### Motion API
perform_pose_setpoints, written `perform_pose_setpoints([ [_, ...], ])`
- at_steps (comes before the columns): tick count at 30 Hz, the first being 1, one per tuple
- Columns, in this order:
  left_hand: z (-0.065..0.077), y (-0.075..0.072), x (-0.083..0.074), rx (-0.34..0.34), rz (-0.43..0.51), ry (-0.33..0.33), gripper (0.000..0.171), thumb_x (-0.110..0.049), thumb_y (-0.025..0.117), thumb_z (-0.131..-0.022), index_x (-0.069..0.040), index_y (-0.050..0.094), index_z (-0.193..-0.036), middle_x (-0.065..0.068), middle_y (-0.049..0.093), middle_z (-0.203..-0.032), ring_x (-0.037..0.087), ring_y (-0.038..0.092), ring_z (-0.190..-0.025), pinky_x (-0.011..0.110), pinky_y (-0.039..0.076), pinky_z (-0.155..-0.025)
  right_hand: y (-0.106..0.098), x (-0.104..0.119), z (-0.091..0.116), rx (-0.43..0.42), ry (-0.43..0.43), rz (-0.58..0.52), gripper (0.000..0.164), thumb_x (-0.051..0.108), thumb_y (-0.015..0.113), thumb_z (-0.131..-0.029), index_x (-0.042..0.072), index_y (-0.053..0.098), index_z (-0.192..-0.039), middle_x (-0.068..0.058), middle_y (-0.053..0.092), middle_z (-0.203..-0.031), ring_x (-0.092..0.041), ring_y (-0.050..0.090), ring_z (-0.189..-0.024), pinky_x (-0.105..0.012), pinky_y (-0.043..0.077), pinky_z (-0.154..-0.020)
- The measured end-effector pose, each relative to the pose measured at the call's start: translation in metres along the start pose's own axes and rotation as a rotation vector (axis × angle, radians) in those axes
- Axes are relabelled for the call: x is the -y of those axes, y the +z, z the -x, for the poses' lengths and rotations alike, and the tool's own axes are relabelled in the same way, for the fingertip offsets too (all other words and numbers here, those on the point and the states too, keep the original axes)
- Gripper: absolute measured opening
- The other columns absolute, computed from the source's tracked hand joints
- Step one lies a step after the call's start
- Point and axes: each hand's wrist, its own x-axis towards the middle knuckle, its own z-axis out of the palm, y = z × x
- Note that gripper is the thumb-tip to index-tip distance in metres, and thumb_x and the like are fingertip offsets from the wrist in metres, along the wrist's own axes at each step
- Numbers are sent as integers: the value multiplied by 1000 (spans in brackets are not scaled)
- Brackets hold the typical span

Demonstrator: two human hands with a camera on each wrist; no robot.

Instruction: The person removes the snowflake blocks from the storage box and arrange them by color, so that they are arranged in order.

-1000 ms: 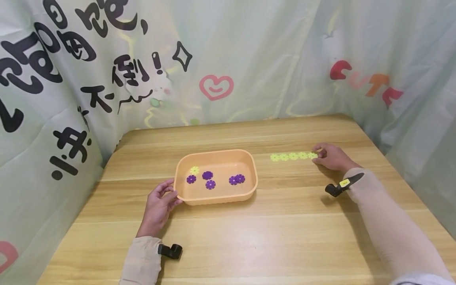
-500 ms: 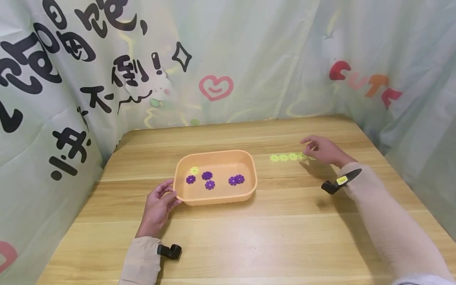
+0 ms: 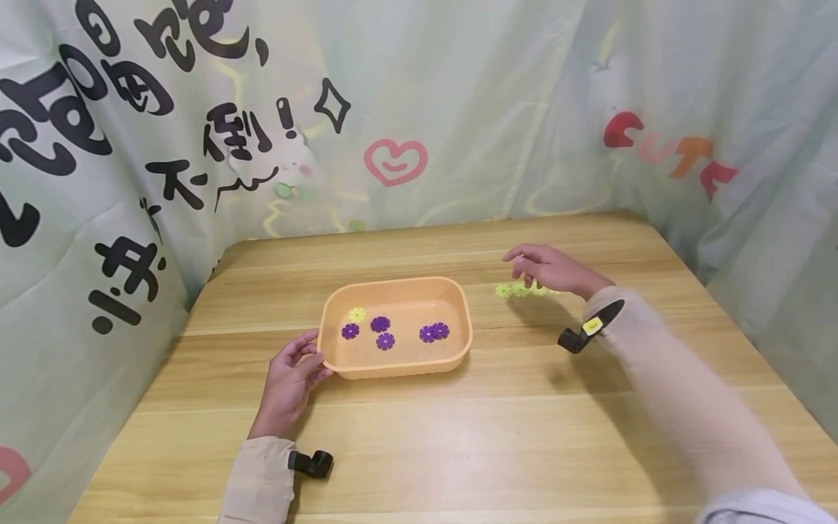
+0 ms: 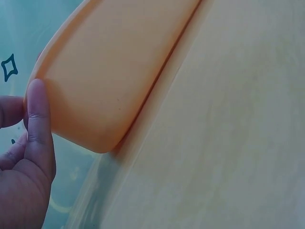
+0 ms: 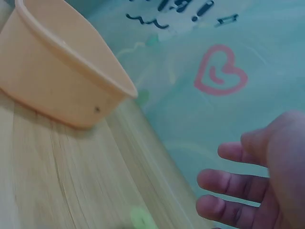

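An orange plastic basin (image 3: pixel 406 362) stands on the table, and my left hand (image 3: pixel 288 382) grips its near left corner, thumb (image 4: pixel 39 109) on the outer wall and fingers at the rim. Inside lie several purple snowflake discs (image 3: pixel 385 340) and one yellow snowflake disc (image 3: pixel 356 314). To the right of the basin, a row of yellow snowflake discs (image 3: pixel 503 290) lies flat on the table, its right part hidden. Over that row hovers my right hand (image 3: pixel 553 269), fingers loosely bent, holding nothing; the right wrist view shows them apart from one another.
The wooden table (image 3: pixel 458 437) reaches back to a pale printed curtain (image 3: pixel 484 109), which also hangs along both sides. Each wrist bears a small black camera, such as the right wrist camera (image 3: pixel 576 340).
My right hand has let go of the right end of the yellow row, lifted, and moved left above it. The left hand and the basin have stayed in place.
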Motion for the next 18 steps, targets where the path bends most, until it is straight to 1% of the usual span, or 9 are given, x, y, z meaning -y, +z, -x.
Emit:
perform_pose_setpoints([
  [4, 0, 0, 0, 3, 2, 2, 49, 16, 52, -90, 6, 42, -137, 5, 46, -98, 11, 58, -69, 22, 60, -66, 11, 14, -13, 40, 4, -28, 33, 16, 37, -105, -2, 50, -130, -21, 59, -103, -32, 57, -81, -36, 51, -63],
  [9, 1, -1, 1, 14, 10, 4, 49, 15, 51, -91, 6, 41, -138, 9, 46, -101, 10, 58, -70, 21, 60, -66, 28, 30, -30, 72, -37, -23, 32, 13, 40, -104, -2, 52, -129, -12, 62, -96, -28, 57, -77, -29, 50, -56],
  [12, 1, -2, 2, 19, 10, 1, 48, 15, 51, -91, 5, 41, -138, 9, 46, -102, 11, 58, -70, 21, 60, -66, 39, 42, -40, 92, -63, -36, 30, 12, 42, -103, -1, 54, -127, -14, 63, -95, -24, 57, -75, -26, 48, -53],
  [14, 1, -2, 2, 20, 6, -1, 48, 14, 51, -92, 5, 41, -138, 8, 46, -102, 11, 58, -70, 21, 60, -67, 47, 50, -46, 104, -72, -55, 30, 12, 43, -103, 0, 55, -127, -18, 63, -96, -24, 57, -75, -29, 50, -56],
  [16, 0, -2, 2, 19, 7, 0, 47, 13, 51, -92, 4, 41, -137, 7, 45, -101, 11, 58, -70, 21, 60, -67, 56, 57, -52, 116, -85, -68, 29, 12, 44, -103, 0, 55, -126, -22, 62, -98, -24, 58, -75, -36, 53, -59],
  [18, 0, -2, 2, 20, 8, 1, 46, 13, 51, -92, 4, 42, -137, 7, 45, -101, 10, 58, -70, 21, 60, -67, 64, 63, -58, 131, -102, -62, 29, 12, 44, -103, 0, 56, -126, -23, 62, -99, -24, 58, -74, -41, 55, -63],
])
